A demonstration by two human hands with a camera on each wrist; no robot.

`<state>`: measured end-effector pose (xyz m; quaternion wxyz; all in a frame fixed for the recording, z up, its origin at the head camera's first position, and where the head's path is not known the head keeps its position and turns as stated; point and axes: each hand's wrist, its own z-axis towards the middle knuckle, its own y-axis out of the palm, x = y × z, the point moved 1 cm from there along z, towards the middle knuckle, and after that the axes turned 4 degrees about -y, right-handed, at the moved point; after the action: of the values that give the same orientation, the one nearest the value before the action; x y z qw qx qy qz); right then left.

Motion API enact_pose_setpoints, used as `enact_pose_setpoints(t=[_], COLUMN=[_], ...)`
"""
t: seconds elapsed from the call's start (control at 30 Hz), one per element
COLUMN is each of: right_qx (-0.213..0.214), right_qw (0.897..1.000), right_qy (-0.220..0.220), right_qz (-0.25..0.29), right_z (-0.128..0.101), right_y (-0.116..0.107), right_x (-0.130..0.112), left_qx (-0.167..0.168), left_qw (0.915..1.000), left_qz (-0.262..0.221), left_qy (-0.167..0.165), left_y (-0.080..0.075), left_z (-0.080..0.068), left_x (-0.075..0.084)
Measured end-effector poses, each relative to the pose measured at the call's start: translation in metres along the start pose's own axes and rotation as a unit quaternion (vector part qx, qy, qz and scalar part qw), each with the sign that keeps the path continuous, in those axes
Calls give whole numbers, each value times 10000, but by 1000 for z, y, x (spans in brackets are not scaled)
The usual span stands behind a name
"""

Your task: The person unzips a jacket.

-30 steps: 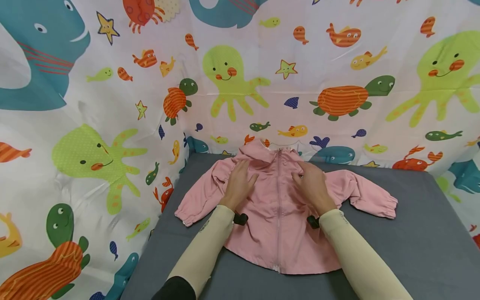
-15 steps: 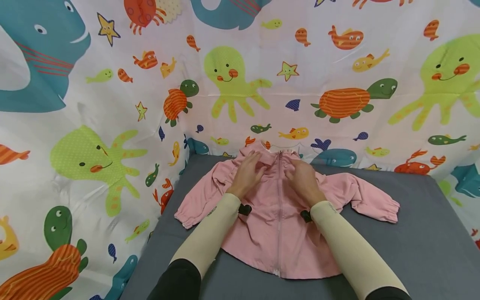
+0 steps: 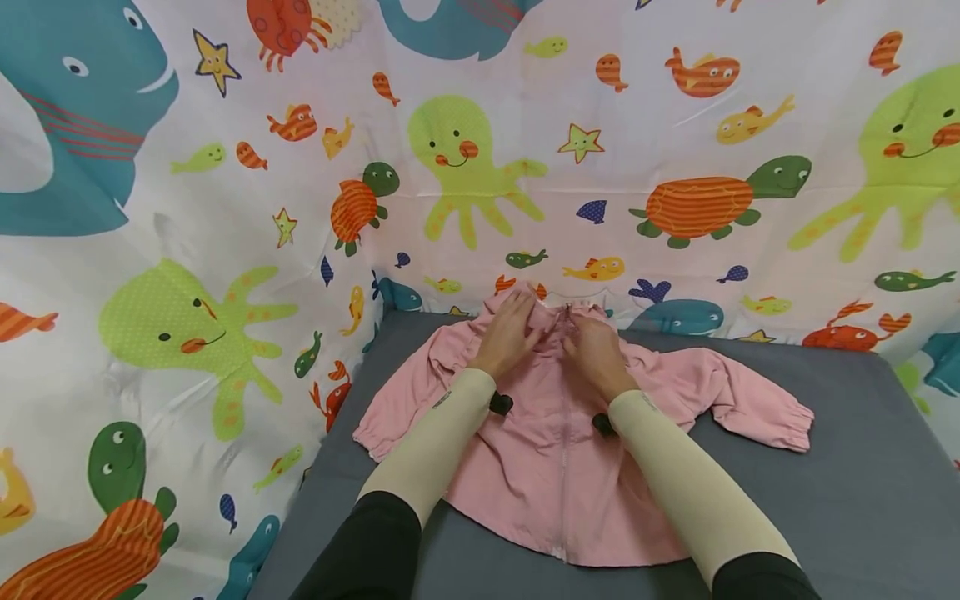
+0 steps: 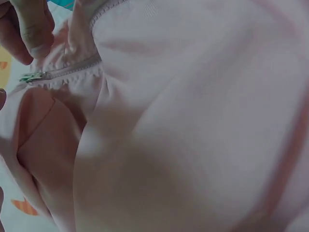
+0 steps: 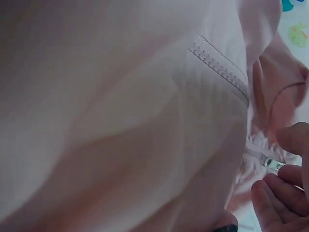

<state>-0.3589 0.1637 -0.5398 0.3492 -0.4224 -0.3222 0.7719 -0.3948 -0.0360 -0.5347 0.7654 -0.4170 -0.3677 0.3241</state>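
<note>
No legible text, nos. or brand marks anywhere; the cream sleeves (image 3: pixel 442 450) carry small dark marks near the wrists, too small to read; the curtain (image 3: pixel 225 208) shows only cartoon sea animals, no lettering; the pink jacket (image 3: pixel 555 467) has no label in view, and both wrist views give only blurred fabric and zip teeth.
</note>
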Motion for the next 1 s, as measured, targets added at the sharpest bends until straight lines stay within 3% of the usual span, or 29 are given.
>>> enact_pose_setpoints(t=[0.37, 0.73, 0.9, 1.0], right_qx=[229, 462, 400, 486], right_qw=[9992, 9988, 9987, 9983], right_qy=[131, 183, 314, 316], right_qz=[302, -14, -7, 60], right_z=[8, 11, 9, 7], right_y=[26, 40, 45, 45], right_x=[9, 16, 19, 20], left_qx=[-246, -436, -665, -670], left_qw=[9972, 9865, 9874, 9917], left_qz=[685, 1535, 1408, 1083], left_qy=[195, 375, 296, 147], left_y=[13, 35, 46, 50], left_z=[23, 43, 45, 47], left_x=[9, 19, 20, 21])
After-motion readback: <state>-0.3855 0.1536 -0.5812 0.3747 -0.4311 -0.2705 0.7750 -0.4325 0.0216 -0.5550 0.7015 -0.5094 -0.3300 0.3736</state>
